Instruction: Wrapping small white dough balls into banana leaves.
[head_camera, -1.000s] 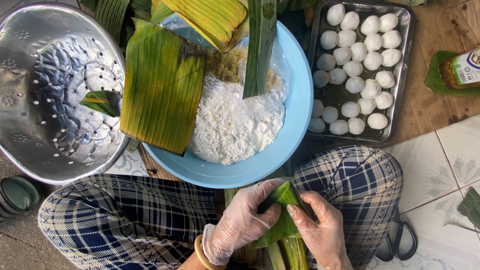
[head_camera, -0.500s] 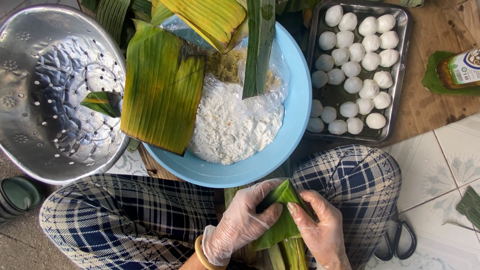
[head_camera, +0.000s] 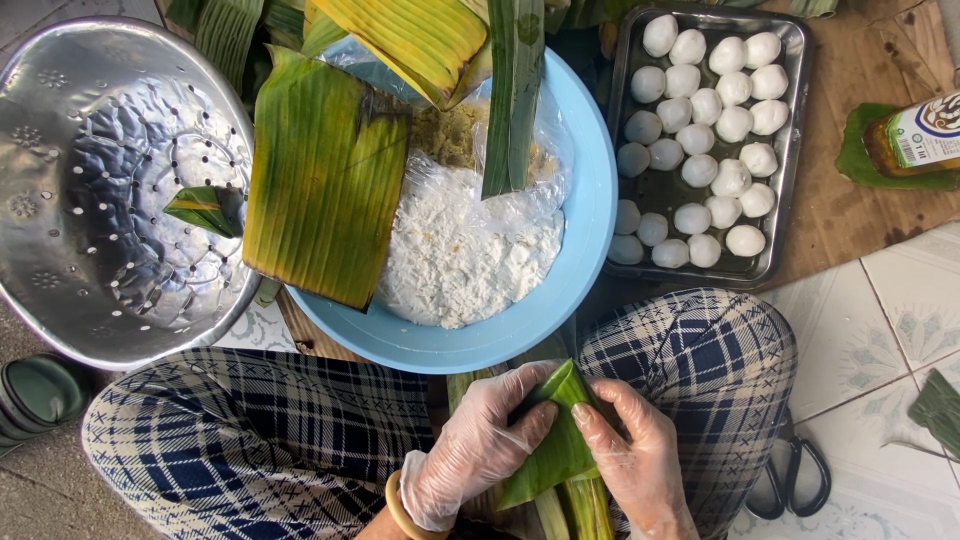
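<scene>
You are pinching a folded green leaf parcel (head_camera: 560, 440) between both gloved hands at the lower centre of the frame, over your lap; your left hand (head_camera: 475, 450) is closing on its left face, your right hand (head_camera: 635, 460) is pressing its right face, so the two are clamped together on the one thing. Its long axis is running from a point at upper right down toward you; both hands are equally near, while the blue bowl (head_camera: 590, 250) of white flour is sitting just above and the tray (head_camera: 790, 140) of white dough balls is lying at upper right.
</scene>
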